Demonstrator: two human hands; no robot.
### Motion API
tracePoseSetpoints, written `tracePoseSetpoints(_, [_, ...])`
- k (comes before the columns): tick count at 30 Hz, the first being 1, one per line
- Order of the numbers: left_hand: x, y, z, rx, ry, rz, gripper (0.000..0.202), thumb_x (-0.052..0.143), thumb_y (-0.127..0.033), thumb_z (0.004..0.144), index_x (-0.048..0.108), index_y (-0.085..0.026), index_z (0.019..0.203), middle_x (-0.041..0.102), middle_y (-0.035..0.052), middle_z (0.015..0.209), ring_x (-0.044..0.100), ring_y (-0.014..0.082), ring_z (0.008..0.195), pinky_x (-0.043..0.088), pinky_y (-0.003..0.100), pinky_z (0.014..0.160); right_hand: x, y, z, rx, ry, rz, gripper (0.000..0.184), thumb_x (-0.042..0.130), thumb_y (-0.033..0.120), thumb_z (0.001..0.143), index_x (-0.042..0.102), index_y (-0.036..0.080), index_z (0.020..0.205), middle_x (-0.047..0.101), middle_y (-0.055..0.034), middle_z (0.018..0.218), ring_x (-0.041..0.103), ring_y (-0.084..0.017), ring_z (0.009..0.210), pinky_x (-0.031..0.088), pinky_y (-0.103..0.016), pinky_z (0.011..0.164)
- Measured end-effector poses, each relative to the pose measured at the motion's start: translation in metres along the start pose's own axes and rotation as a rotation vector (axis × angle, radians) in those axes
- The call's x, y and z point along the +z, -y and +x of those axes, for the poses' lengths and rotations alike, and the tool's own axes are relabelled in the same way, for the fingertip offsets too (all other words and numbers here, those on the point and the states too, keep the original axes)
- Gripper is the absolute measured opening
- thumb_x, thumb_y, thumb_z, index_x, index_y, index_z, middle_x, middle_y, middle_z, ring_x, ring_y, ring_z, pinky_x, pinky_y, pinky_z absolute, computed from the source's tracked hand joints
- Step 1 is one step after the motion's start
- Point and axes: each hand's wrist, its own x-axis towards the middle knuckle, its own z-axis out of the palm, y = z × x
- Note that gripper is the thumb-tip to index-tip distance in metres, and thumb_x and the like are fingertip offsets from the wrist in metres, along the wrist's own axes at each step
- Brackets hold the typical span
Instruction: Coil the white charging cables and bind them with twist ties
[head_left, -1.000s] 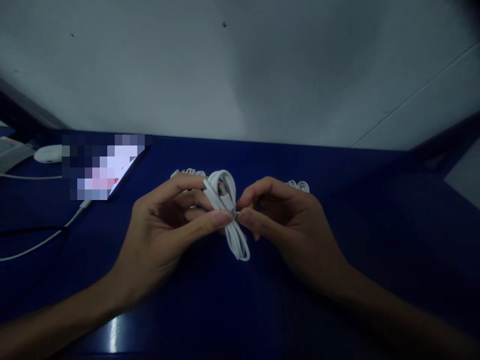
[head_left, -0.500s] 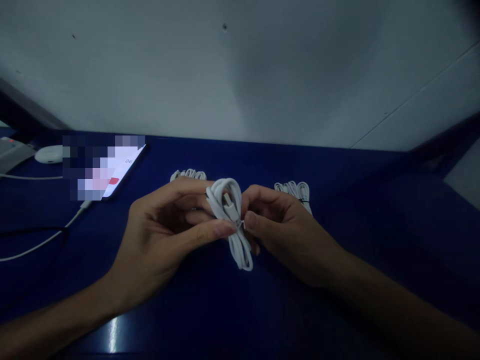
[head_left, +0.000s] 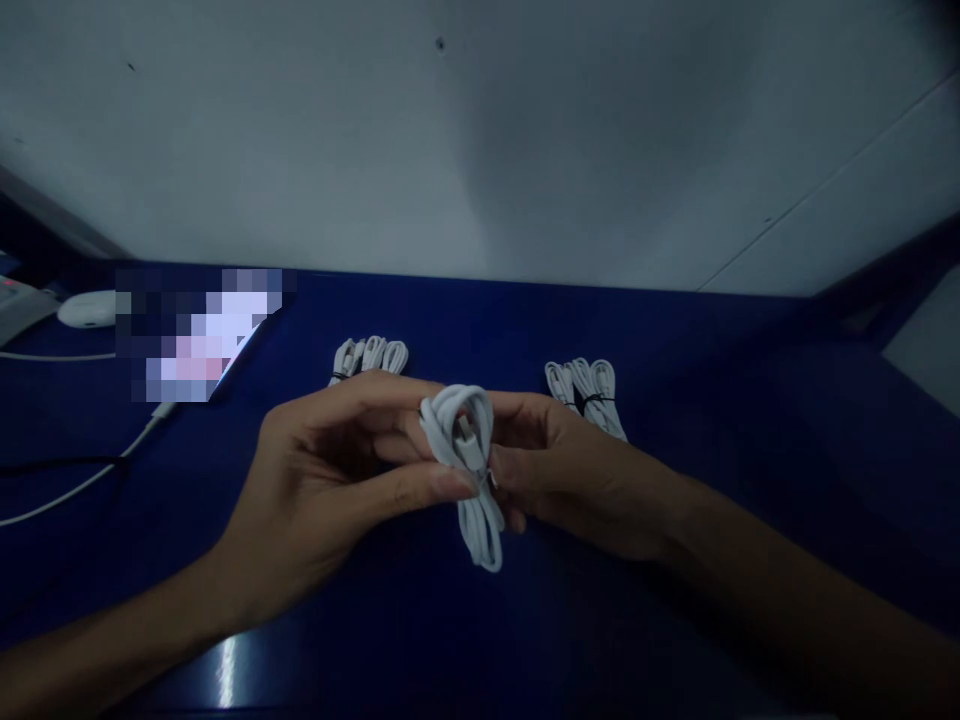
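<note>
A white USB cable [head_left: 480,535], coiled into a bundle and pinched in at its waist, is held up above the table. My left hand [head_left: 322,480] grips it from the left, thumb in front and fingers behind. Inside the upper loop the metal USB plug [head_left: 465,428] shows. From the right, my right hand [head_left: 570,460] presses thumb and fingers together at the waist, on what looks like a thin white tie [head_left: 492,478]. Its fingertips are partly hidden behind the bundle.
Coiled white cables with dark ties lie on the blue table [head_left: 450,320]: a left group [head_left: 371,355] and a right group [head_left: 592,385]. At left are a lit phone [head_left: 217,340], partly blurred, its white cord [head_left: 97,490] and a white case [head_left: 86,309]. A pale wall [head_left: 337,150] rises behind.
The held cable and both hands sit slightly lower in view. My right hand has come closer in, its fingers now behind the bundle. More of the two cable groups shows.
</note>
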Motion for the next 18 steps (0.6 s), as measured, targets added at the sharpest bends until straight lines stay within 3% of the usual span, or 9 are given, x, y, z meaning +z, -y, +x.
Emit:
tracePoseSetpoints(4, [0.002, 0.000, 0.000, 0.054, -0.060, 0.023, 0.043, 0.096, 0.002, 0.085, 0.095, -0.035, 0.105, 0.090, -0.0053, 0.093, 0.089, 0.0174, 0.079, 0.076, 0.028, 0.084, 0.003, -0.002, 0.000, -0.128, -0.075, -0.082, 0.024, 0.101, 0.022, 0.090, 0.081, 0.023, 0.102, 0.079, 0.0025, 0.098, 0.072, -0.010, 0.079, 0.062, -0.019, 0.070])
tracePoseSetpoints(8, [0.003, 0.002, -0.002, 0.151, -0.125, 0.106, 0.042, 0.099, 0.000, 0.083, 0.095, -0.036, 0.105, 0.090, -0.0057, 0.097, 0.089, 0.0187, 0.082, 0.077, 0.030, 0.085, 0.007, -0.004, -0.005, -0.399, -0.208, -0.252, 0.014, 0.096, 0.029, 0.097, 0.084, 0.027, 0.104, 0.081, 0.0024, 0.098, 0.069, -0.011, 0.073, 0.061, -0.022, 0.066])
tracePoseSetpoints(13, [0.002, 0.004, -0.004, 0.216, -0.177, 0.190, 0.047, 0.096, 0.004, 0.082, 0.094, -0.036, 0.107, 0.088, -0.0063, 0.101, 0.086, 0.0164, 0.088, 0.074, 0.026, 0.086, 0.021, 0.001, -0.014, -0.575, -0.488, -0.575, 0.009, 0.096, 0.030, 0.097, 0.088, 0.029, 0.098, 0.080, 0.0012, 0.089, 0.066, -0.013, 0.066, 0.061, -0.028, 0.063])
tracePoseSetpoints(18, [0.003, 0.005, -0.004, 0.212, -0.233, 0.229, 0.045, 0.097, 0.003, 0.083, 0.094, -0.036, 0.105, 0.088, -0.0086, 0.103, 0.084, 0.0120, 0.090, 0.070, 0.018, 0.088, 0.033, 0.002, -0.015, -0.667, -0.577, -0.711, 0.010, 0.098, 0.024, 0.094, 0.092, 0.032, 0.094, 0.082, 0.0005, 0.090, 0.070, -0.015, 0.070, 0.060, -0.031, 0.061])
